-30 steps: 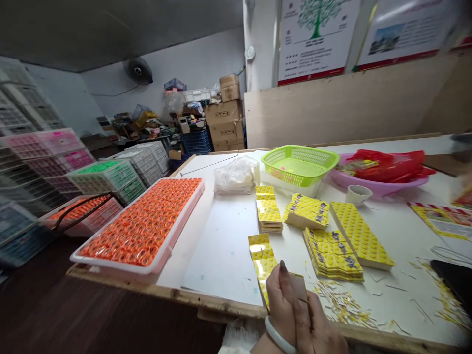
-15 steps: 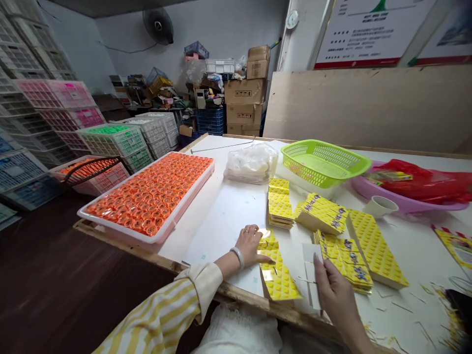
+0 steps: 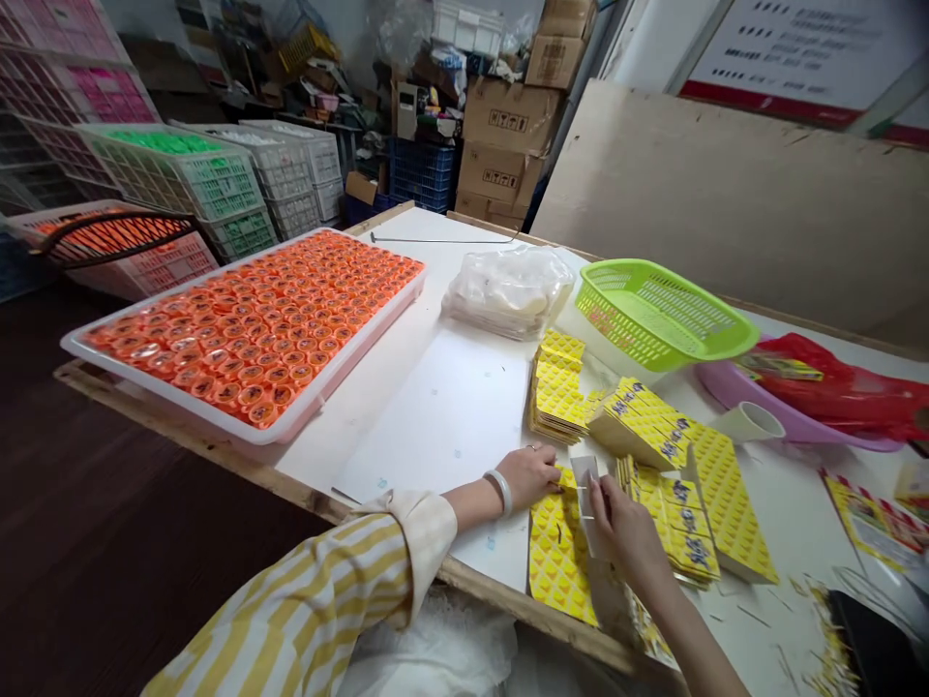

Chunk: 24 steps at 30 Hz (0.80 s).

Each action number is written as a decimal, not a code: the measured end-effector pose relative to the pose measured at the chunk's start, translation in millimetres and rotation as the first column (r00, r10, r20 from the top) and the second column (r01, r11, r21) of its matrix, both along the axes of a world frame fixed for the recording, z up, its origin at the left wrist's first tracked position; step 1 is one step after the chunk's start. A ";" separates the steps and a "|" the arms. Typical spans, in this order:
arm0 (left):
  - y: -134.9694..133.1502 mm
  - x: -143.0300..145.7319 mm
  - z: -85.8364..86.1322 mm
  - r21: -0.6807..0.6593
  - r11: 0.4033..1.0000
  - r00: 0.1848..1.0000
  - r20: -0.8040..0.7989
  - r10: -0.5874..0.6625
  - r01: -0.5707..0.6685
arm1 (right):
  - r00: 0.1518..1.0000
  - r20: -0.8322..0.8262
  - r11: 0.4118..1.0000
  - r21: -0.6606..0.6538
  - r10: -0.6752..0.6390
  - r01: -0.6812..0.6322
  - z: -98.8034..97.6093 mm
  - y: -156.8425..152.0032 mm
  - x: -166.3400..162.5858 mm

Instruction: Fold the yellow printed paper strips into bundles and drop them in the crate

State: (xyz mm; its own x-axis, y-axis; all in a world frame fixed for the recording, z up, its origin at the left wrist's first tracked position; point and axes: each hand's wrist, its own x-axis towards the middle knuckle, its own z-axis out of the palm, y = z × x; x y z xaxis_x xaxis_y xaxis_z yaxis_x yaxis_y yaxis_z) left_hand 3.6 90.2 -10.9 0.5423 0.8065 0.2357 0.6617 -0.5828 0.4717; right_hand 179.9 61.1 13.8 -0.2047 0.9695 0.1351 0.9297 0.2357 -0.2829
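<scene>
My left hand (image 3: 533,474) rests with curled fingers on the top end of a yellow patterned card strip (image 3: 558,552) that lies at the table's near edge. My right hand (image 3: 628,528) pinches a small white card piece (image 3: 584,484) and holds it upright over that strip, close to my left fingers. Stacks of yellow printed cards (image 3: 657,436) fan out just right of both hands, and another stack (image 3: 557,387) sits behind them.
A pink tray of orange caps (image 3: 247,334) fills the table's left. Behind the cards are a clear plastic bag (image 3: 512,288), a green basket (image 3: 660,312), a purple basin with red bags (image 3: 820,392) and a small white cup (image 3: 747,423). Crates and cartons stand beyond.
The view has tilted down and nearer. My right hand has carried the white piece left, onto the yellow strip beside my left hand, which stayed on the strip.
</scene>
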 end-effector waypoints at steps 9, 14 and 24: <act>2.9 1.9 -11.2 -0.004 1.000 1.000 -0.026 -0.003 0.003 | 0.973 0.228 0.998 -0.063 0.018 -0.004 -9.2 5.8 -4.0; 2.0 3.2 -11.1 -0.008 1.000 1.000 -0.022 -0.007 0.007 | 0.949 0.316 0.993 -0.113 0.008 0.029 -5.6 8.7 -3.2; 3.7 0.2 -15.2 -0.092 0.996 0.999 0.037 -0.016 0.019 | 0.871 0.492 0.967 -0.220 -0.002 0.127 6.3 3.3 -23.9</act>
